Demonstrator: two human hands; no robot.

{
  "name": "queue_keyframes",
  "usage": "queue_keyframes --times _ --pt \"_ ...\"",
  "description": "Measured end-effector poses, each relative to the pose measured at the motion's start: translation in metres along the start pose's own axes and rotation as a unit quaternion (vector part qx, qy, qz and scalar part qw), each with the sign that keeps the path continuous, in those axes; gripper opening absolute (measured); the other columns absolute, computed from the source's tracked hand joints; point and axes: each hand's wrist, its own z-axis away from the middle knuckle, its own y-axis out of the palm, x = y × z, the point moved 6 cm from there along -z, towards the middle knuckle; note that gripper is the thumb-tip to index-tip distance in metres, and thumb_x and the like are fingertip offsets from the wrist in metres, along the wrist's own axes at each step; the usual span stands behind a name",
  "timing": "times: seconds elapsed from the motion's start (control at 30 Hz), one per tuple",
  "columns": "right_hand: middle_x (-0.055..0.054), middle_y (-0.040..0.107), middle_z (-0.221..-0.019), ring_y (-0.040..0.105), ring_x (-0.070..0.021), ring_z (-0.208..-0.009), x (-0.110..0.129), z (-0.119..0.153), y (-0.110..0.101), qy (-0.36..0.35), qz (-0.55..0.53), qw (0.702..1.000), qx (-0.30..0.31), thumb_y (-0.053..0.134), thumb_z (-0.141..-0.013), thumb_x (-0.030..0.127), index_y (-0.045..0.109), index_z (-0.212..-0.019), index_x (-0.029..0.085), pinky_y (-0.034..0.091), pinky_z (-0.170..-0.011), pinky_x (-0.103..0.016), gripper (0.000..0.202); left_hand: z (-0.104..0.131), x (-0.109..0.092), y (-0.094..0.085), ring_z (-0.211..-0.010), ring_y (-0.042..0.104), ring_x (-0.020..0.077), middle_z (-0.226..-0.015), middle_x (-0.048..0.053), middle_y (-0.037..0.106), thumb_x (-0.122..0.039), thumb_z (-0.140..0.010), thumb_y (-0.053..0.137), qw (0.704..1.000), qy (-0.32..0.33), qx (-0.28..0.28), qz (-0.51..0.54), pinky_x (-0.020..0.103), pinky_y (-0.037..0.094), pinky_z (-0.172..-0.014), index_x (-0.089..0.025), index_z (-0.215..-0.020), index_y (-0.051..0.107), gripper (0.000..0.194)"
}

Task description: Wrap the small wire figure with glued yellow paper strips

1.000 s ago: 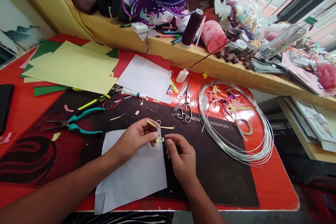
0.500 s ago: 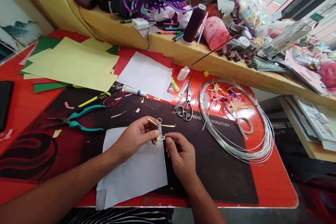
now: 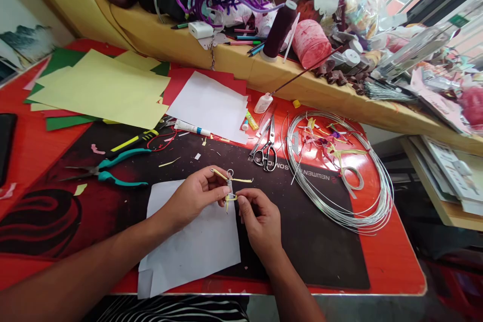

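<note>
Between the fingers of my left hand (image 3: 199, 189) is a small wire figure (image 3: 229, 181), with a round loop on top, a coiled silver middle and thin arms wrapped in pale yellow strip. Its lower part bends sideways, with yellow wrapping and a loose strip end hanging down. My right hand (image 3: 259, 216) is closed, thumb and forefinger pinched at the tip of that bent lower wire. The strip's end inside the right fingers is too small to make out. Both hands are above a white paper sheet (image 3: 196, 251) on the dark desk mat (image 3: 313, 236).
Teal-handled pliers (image 3: 123, 182) lie to the left, scissors (image 3: 268, 153) beyond my right hand. A large wire coil (image 3: 383, 211) and a tape roll (image 3: 354, 181) are on the right. Yellow paper (image 3: 113, 88) and a glue tube (image 3: 191, 127) lie farther back, below a crowded ledge.
The hands and the wire figure keep almost the same pose. The whole view has shifted slightly.
</note>
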Motion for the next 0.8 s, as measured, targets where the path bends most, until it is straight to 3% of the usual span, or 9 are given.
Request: queue_keyframes --times 0.8 --pt "0.002 0.065 -0.067 0.055 -0.0124 -0.052 0.0005 0.0016 -0.0021 -0.017 -0.002 1.000 -0.003 0.063 -0.103 0.032 0.076 -0.095 0.021 0.045 -0.052 -0.024 0.019 -0.0023 0.0003 0.0001 -0.074 0.065 0.0147 -0.089 0.000 0.069 -0.033 -0.082 0.083 1.000 0.001 -0.012 0.023 0.029 0.055 -0.067 -0.019 -0.101 0.067 0.029"
